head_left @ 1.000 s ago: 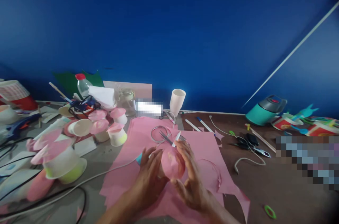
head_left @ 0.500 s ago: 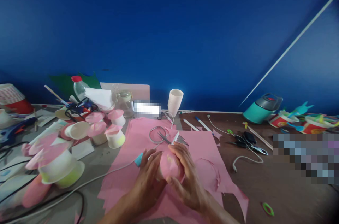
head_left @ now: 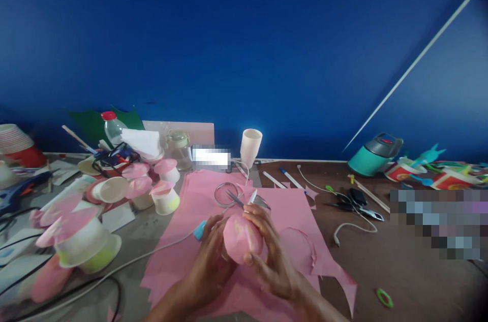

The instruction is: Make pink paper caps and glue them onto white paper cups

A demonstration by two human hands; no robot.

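Both of my hands hold a small cup covered with a round pink paper disc (head_left: 241, 237), low in the middle of the view. My left hand (head_left: 212, 256) wraps its left side. My right hand (head_left: 269, 251) cups the right side, thumb on the disc's lower edge. Under them lies a stack of pink paper sheets (head_left: 290, 210) with a cut-out curl. Scissors (head_left: 238, 199) and a metal ring (head_left: 224, 194) lie on the sheets just beyond my fingers.
Several paper cups with pink tops (head_left: 163, 195) stand at the left, with a larger one (head_left: 82, 240) nearer. A white cup (head_left: 250, 146), a bottle (head_left: 112, 126), a teal jug (head_left: 375, 153), pens, cables and black pliers (head_left: 358, 202) crowd the table.
The pink-covered cup has turned a little in my hands and its disc now faces more toward me. My hands stay in the same place.
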